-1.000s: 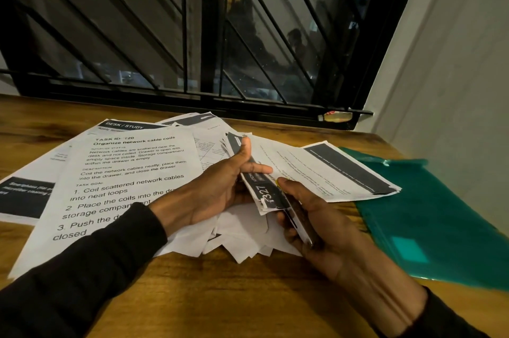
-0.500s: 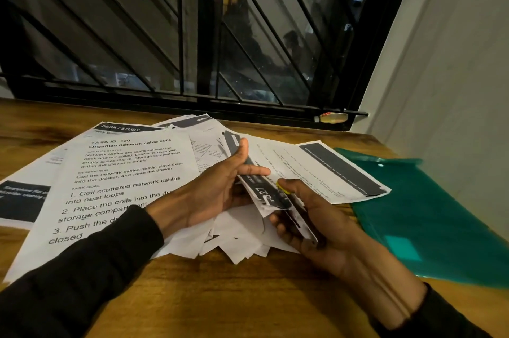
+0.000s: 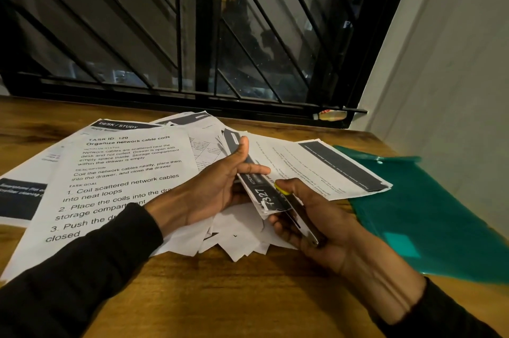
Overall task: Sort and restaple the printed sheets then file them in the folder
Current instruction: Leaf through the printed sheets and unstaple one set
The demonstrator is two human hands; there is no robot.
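Both hands on one paper set, stapler at its corner.
Left hand (image 3: 217,189) pinches the raised sheets (image 3: 260,191) between thumb and fingers. Right hand (image 3: 311,216) wraps the stapler (image 3: 298,218), nose on the corner marked "327". Loose sheets (image 3: 124,172) spread over the wooden desk (image 3: 248,296); green folder (image 3: 429,213) lies flat at right.

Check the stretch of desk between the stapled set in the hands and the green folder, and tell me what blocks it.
Nothing solid does. The left hand and right hand hold the sheet set with the stapler. A loose printed sheet lies between it and the green folder, overlapping the folder's left edge.
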